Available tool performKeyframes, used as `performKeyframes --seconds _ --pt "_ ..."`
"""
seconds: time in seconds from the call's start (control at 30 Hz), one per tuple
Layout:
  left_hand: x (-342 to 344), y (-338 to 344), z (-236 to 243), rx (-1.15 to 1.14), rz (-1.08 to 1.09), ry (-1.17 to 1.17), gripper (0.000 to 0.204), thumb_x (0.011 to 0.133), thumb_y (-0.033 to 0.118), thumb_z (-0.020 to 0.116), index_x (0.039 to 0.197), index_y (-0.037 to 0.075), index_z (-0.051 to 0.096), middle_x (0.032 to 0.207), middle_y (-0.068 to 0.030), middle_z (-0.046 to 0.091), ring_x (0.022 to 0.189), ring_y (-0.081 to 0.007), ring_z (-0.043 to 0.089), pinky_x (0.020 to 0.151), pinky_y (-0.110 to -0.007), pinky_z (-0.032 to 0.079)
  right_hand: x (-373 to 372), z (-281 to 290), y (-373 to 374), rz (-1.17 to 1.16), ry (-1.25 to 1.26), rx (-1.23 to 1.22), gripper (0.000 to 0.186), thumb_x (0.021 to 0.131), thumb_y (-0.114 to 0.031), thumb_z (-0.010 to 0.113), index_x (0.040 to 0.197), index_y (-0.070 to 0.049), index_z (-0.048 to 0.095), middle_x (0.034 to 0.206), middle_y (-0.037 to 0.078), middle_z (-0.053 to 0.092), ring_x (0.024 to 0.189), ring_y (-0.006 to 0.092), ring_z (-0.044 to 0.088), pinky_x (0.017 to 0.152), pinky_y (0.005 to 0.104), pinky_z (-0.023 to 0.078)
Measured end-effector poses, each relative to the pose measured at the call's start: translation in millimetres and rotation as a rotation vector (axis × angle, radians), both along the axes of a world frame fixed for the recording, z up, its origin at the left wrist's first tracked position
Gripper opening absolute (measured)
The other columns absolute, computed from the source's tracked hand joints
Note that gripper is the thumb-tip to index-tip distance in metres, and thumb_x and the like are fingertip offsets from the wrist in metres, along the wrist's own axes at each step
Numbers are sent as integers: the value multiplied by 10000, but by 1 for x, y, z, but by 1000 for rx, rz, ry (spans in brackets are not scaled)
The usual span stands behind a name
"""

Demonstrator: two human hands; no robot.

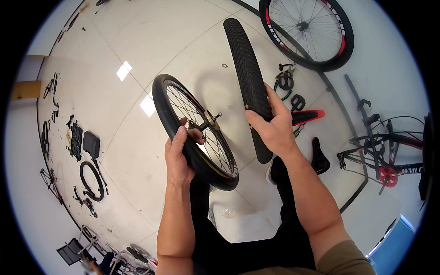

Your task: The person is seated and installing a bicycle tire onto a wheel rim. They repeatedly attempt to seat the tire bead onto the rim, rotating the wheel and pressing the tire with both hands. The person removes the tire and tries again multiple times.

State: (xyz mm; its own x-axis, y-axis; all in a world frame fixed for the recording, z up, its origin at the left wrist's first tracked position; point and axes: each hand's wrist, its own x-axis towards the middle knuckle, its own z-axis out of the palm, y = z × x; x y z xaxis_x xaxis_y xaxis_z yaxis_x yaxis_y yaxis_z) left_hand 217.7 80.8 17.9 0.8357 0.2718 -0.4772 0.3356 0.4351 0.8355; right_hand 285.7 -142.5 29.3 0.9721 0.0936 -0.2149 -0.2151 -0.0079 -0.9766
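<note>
My left hand grips the lower left side of a spoked bicycle wheel, thumb outside and fingers reaching in by the spokes. A smooth black band, like an inner tube, runs round its rim, and the axle sticks out of the hub. My right hand is closed round a knobby black bicycle tire, which stands nearly upright and edge-on to me. The tire's inner side is mostly hidden. Wheel and tire are held apart over my legs, above the tiled floor.
Another bicycle wheel leans at the upper right. Beyond my right arm are pedals, a red-black fender, a saddle and a bicycle frame. Leftward lie a dark case, a small tire and a chair.
</note>
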Motion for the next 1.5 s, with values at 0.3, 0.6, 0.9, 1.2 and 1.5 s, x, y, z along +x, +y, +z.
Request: performKeyframes --seconds 0.3,0.6,0.9,1.2,1.5 --pt "2 22 7 -235 148 -22 654 1070 603 357 1309 26 551 742 -96 570 647 -226 542 847 -410 488 -4 3 0 -55 -124 -128 615 840 -144 705 1384 65 508 1033 93 659 887 155 615 803 285 513" --pt "4 23 9 -97 141 -28 591 1069 522 431 1334 6 542 823 -145 633 711 -237 590 898 -446 512 0 18 7 82 92 -239 554 796 -264 787 1197 82 625 927 125 699 834 184 655 785 317 534" --pt "-2 39 -13 -266 61 -183 371 959 112 635 1302 15 532 943 -90 567 797 -202 513 891 -363 449 -12 5 15 27 -123 -245 480 803 -191 801 1184 51 638 930 182 745 824 250 726 764 346 565" --pt "-1 31 -7 -183 104 -137 372 975 126 608 1323 28 521 882 -67 575 748 -181 516 866 -343 459 -12 -20 23 115 -458 -557 496 798 -178 786 1254 -98 610 845 138 656 810 359 674 734 447 556" --pt "5 29 1 -90 170 -31 442 949 90 602 1359 -26 482 823 -54 535 730 -157 488 736 -326 465 -14 -155 31 523 -513 -986 628 766 -306 804 1332 -166 570 971 100 632 993 309 647 856 455 534"
